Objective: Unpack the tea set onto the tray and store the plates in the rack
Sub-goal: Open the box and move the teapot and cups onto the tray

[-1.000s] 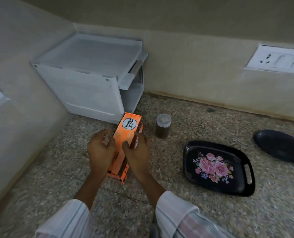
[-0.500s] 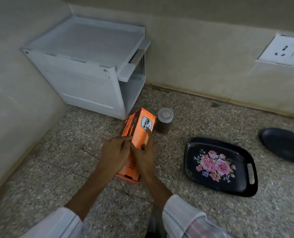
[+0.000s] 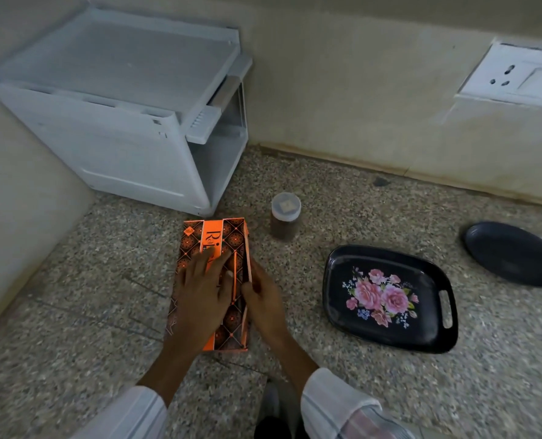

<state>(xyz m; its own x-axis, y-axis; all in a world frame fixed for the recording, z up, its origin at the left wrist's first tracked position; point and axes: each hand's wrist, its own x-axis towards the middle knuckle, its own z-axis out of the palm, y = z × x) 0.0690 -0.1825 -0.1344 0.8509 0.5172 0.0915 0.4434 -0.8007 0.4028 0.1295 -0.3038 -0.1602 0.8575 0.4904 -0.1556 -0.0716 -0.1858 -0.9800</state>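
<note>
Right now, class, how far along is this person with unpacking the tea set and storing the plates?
Done: nothing is unpacked; the floral tray is bare and the white rack shows no plates. In hand: the orange box lies flat on the counter, the left hand pressing its top, the right hand at its side edge, seemingly opening it. Left: emptying the box onto the tray and racking plates, such as the dark plate.

box (image 3: 214, 245): middle hidden under left hand (image 3: 204, 288) | box lettering: partly covered, unreadable | wall socket (image 3: 516, 76): cut by right edge
</note>
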